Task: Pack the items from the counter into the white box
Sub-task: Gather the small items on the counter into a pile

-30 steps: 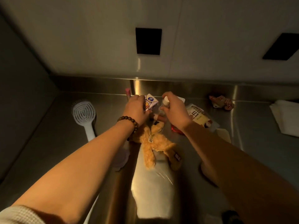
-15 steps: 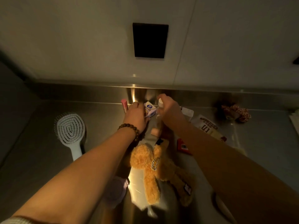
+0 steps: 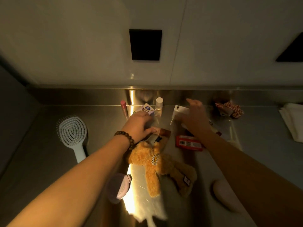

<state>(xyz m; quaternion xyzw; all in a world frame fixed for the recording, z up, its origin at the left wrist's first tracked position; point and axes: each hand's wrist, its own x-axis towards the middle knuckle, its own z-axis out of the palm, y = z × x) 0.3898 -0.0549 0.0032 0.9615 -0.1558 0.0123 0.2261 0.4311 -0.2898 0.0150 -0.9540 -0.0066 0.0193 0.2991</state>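
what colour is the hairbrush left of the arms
Pale grey-white hairbrush, lying on the steel counter; seen in the head view.

The right hand [image 3: 195,117] is motion-blurred, so its grip on the white packet [image 3: 179,111] can't be read. The left hand [image 3: 139,126] covers part of the small carton [image 3: 146,109] (fingers unseen). A white cloth [image 3: 293,122] is cut off at the right edge.

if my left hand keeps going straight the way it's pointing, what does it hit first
Probably the small printed carton right at the left hand fingertips; the clear bottle stands just beyond. Depth is hard to judge here.
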